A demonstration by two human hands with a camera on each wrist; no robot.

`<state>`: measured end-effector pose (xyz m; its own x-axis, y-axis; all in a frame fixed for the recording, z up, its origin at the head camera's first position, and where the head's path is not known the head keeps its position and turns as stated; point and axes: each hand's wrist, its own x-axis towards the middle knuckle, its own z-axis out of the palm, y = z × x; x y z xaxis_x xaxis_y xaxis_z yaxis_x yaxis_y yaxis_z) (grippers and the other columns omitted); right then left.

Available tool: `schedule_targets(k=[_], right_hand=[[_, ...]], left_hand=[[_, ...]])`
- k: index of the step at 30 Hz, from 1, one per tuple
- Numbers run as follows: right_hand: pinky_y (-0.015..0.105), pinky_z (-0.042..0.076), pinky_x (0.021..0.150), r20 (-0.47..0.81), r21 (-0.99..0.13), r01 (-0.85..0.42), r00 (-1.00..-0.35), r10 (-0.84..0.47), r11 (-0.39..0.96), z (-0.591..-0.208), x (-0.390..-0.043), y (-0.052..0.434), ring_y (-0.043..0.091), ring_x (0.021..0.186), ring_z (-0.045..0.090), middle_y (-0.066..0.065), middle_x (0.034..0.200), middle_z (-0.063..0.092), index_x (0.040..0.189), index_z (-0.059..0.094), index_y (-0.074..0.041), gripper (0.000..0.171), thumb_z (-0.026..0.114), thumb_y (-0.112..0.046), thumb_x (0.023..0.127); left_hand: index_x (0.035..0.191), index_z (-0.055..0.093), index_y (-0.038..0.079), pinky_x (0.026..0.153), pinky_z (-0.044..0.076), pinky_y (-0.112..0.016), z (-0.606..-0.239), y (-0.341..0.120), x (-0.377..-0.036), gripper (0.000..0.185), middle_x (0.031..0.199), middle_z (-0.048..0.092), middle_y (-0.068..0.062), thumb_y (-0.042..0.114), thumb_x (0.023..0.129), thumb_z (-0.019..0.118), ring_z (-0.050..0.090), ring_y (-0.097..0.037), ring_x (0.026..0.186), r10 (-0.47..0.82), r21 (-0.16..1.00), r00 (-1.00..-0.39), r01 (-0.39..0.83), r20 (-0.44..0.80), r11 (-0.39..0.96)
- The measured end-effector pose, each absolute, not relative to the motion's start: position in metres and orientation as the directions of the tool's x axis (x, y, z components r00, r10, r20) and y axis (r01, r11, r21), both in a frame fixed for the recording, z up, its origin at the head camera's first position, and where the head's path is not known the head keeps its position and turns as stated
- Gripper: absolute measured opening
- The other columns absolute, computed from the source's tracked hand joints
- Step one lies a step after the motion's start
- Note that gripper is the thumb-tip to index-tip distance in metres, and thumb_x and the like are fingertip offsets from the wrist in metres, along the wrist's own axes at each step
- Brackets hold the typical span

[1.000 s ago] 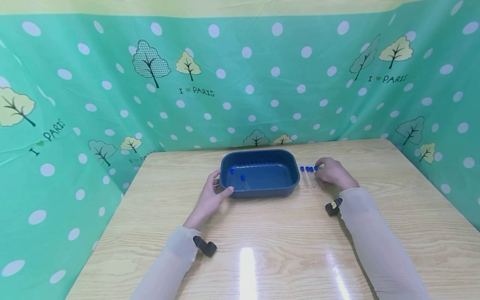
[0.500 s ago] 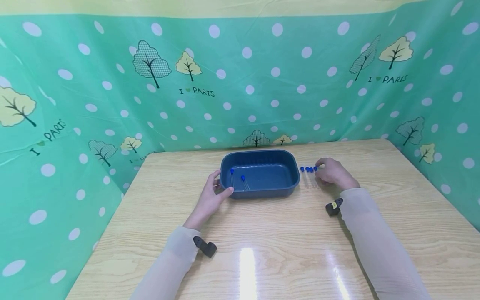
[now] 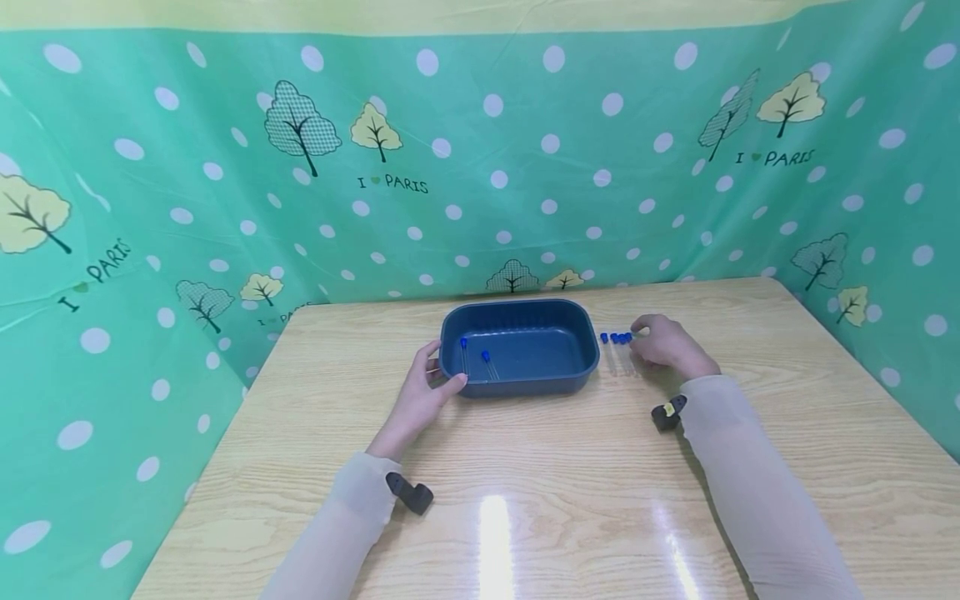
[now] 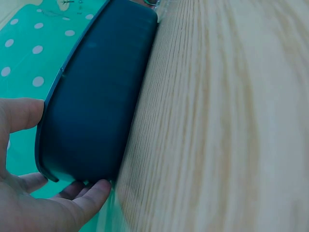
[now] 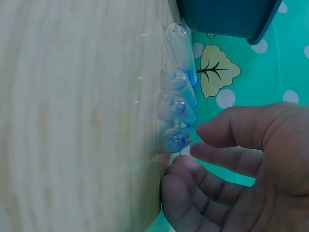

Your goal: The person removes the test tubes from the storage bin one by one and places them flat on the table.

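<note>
A dark blue plastic basin (image 3: 517, 385) stands on the wooden table. My left hand (image 3: 423, 392) holds its near left corner, thumb on the rim and fingers against the side, also plain in the left wrist view. Inside lie two clear test tubes with blue caps, one test tube (image 3: 464, 354) near the left wall and the other test tube (image 3: 487, 362) beside it. Right of the basin, several more capped test tubes (image 5: 176, 79) lie side by side. My right hand (image 3: 663, 343) is at the rightmost tube (image 5: 174, 140), thumb and index fingertips close to it with a gap between them.
The pale wood tabletop (image 3: 570, 483) extends toward me. A green polka-dot cloth (image 3: 480, 167) hangs behind the table and along both sides. Black wrist cameras are strapped over both sleeves.
The rightmost tube's blue cap has shifted slightly left, toward the other caps. Both hands and the basin stay nearly where they were.
</note>
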<state>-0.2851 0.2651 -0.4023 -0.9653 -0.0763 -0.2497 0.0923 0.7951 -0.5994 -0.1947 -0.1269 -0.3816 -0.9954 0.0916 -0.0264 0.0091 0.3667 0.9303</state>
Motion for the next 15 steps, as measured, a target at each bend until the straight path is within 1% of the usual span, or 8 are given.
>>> schedule_targets(k=[8,11,15], right_hand=[[0.032,0.047,0.057,-0.254,-0.595,0.098,-0.965,-0.071,0.798,-0.401,-0.284,0.264,0.020,0.061,0.055,0.013,0.083,0.055,0.137,0.039,0.006,0.049,0.048,-0.014,0.093],[0.032,0.048,0.057,-0.252,-0.592,0.098,-0.965,-0.069,0.800,-0.401,-0.284,0.263,0.020,0.062,0.055,0.014,0.086,0.056,0.138,0.039,0.006,0.050,0.049,-0.016,0.094],[0.032,0.048,0.057,-0.238,-0.587,0.090,-0.969,-0.065,0.804,-0.400,-0.283,0.262,0.021,0.061,0.056,0.015,0.089,0.056,0.138,0.038,0.006,0.052,0.050,-0.019,0.094]], left_hand=[[0.150,0.023,0.015,0.105,0.034,-0.055,-0.415,-0.137,-0.215,0.078,0.142,0.038,-0.025,0.026,0.088,0.069,0.038,-0.040,0.131,0.085,0.935,-0.996,0.012,-0.019,0.356],[0.150,0.024,0.017,0.104,0.035,-0.054,-0.419,-0.137,-0.217,0.078,0.141,0.040,-0.022,0.029,0.087,0.070,0.040,-0.038,0.130,0.078,0.935,-0.997,0.019,-0.009,0.355],[0.149,0.025,0.018,0.103,0.037,-0.053,-0.420,-0.136,-0.217,0.077,0.139,0.041,-0.020,0.027,0.087,0.069,0.042,-0.037,0.129,0.072,0.931,-0.997,0.032,0.006,0.364]])
